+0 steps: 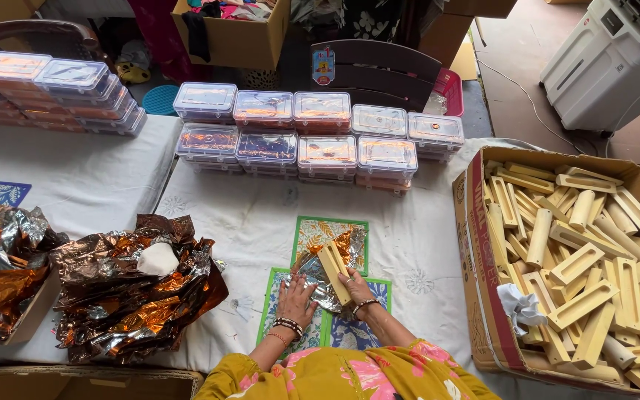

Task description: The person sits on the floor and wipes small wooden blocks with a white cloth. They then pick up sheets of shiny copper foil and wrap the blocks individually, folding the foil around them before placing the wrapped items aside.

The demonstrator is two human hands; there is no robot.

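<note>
1. Left hand [295, 294] lies palm down, fingers spread flat, pressing a sheet of silver-and-copper foil [320, 275] against the table; it grips nothing.
2. Right hand [355, 285] rests on the lower end of a pale wooden block [333, 271], fingers curled over it and holding it in place. Both wrists carry bangles.
3. The wooden block lies tilted on the foil sheet, at the centre of the table just in front of the person, above three printed mats [310, 235] with leaf and floral patterns.
4. The table is covered with a white embroidered cloth [416, 244].
5. To the right, an open cardboard box [468, 244] holds many similar wooden pieces [587, 274], heaped loosely, with a crumpled white rag [518, 305] among them.
6. To the left, a loose pile of crumpled foil sheets [131, 292] sits on the cloth, with a white lump [158, 259] on top.
7. Along the far edge, clear lidded plastic containers [312, 133] stand in stacked rows; more of them [53, 85] are stacked on the adjoining table at the left.
</note>
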